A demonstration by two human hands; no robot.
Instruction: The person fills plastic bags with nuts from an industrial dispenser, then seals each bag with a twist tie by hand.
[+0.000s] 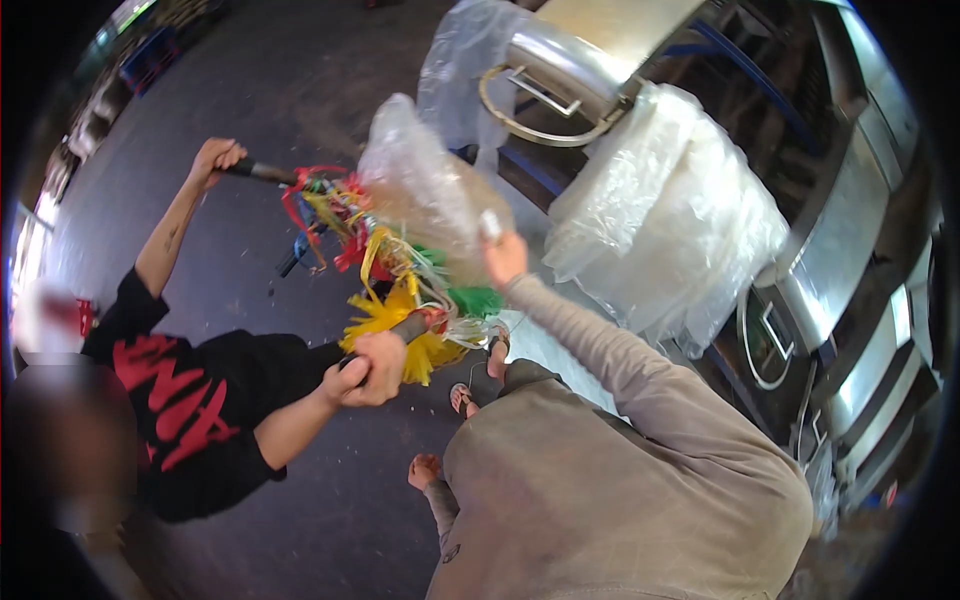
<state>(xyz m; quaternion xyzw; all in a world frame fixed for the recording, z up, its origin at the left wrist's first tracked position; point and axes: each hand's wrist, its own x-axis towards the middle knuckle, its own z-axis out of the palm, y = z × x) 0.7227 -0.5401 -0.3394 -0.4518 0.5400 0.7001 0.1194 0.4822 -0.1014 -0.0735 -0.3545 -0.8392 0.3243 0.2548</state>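
My right hand point(505, 258) reaches forward, fingers closed at the edge of a clear plastic bag point(425, 180) with something brownish behind or inside it. A small white piece shows at the fingertips, blurred. Just left of the bag hangs a tangle of coloured plastic strips point(385, 260) in red, yellow, green and white. Another person grips dark handles point(262, 172) at both ends of this tangle, one in each hand. Low beside my body, my left hand point(425, 470) is curled and holds nothing visible.
A large roll of clear plastic film point(670, 210) hangs at right, near metal machinery with a round metal ring point(550, 130). More metal panels point(840, 230) stand at far right. The person in a black shirt point(190, 400) stands at left on the dark floor point(290, 90).
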